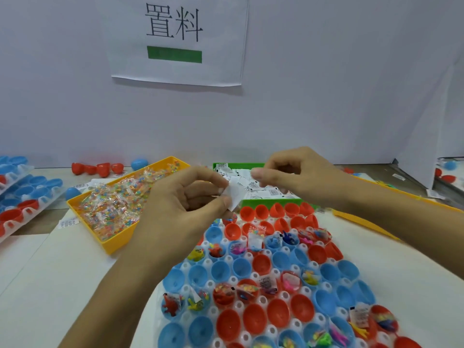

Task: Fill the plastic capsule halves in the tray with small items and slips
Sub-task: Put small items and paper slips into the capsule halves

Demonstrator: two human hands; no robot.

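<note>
A clear tray [253, 277] in front of me holds rows of red and blue capsule halves; some contain small toys, bead packets and slips, others are bare. My left hand [185, 197] pinches a white paper slip [236, 194] between thumb and fingers above the tray's far edge. My right hand [296, 172] hovers over the green bin of slips [261, 189] with fingers curled; what it holds is blurred. The left thumb hides part of the slip.
A yellow bin of bead packets [118, 204] sits to the left. Another yellow bin [391, 192] lies under my right forearm. Trays of capsule halves [22, 197] stack at far left. Loose red halves [98, 169] lie near the white back wall.
</note>
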